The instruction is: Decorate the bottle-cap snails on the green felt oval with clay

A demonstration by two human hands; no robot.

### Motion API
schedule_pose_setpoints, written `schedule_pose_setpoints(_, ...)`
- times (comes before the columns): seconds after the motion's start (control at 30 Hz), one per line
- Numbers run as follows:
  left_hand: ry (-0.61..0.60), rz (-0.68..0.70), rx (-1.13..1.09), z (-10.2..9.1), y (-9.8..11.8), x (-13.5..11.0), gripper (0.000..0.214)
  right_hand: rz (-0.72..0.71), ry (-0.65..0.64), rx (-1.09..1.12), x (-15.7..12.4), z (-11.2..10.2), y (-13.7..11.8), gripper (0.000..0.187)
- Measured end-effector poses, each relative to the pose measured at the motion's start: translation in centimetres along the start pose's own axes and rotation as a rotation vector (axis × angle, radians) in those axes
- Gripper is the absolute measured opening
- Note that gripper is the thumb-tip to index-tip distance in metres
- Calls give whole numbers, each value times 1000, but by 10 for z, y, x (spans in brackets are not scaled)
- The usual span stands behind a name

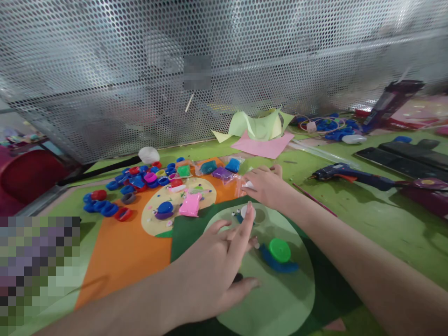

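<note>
My left hand (224, 254) is over a pale green paper oval (266, 303) on a dark green sheet (329, 275). Its fingers are stretched out and apart, with the index fingertip at a white round cap (244, 213). Beside that cap sits a small blue shape with googly eyes (238, 213). A small whitish bit (256, 245) shows near the other fingertips. Right of them lies a snail of blue clay (278, 261) with a green bottle cap (280, 250) as its shell. My right hand (264, 185) is closed on a clear packet with something white (248, 185) in it.
An orange sheet (122, 256) bears a cream oval (150, 214) with a blue-capped snail (164, 210) and a pink clay packet (191, 204). Bottle caps (129, 182) pile up at left. A glue gun (350, 175) lies right. A perforated metal panel (140, 93) stands behind.
</note>
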State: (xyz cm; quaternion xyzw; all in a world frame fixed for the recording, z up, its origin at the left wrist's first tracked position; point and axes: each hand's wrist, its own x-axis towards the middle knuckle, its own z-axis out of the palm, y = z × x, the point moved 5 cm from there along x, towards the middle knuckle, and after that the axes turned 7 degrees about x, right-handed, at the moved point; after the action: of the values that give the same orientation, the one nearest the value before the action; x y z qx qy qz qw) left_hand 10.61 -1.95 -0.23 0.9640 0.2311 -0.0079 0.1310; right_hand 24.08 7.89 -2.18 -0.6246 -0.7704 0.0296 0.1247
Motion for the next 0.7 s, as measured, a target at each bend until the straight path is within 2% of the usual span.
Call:
schedule_pose_setpoints(0.23, -30, 30, 35, 9, 1, 1, 110, -14, 0, 9, 1, 1, 1, 25)
schedule_pose_setpoints(0.43, 42, -1, -28, 2, -1, 0, 106, -1, 16, 19, -1, -1, -1, 23)
schedule_pose_setpoints(0.63, 18, 9, -67, 4, -2, 1, 103, -26, 38, 90, -1, 0, 0, 21)
schedule_pose_setpoints(0.7, 66, -12, -79, 0, -5, 1, 99, -31, 61, 134, -1, -1, 1, 19)
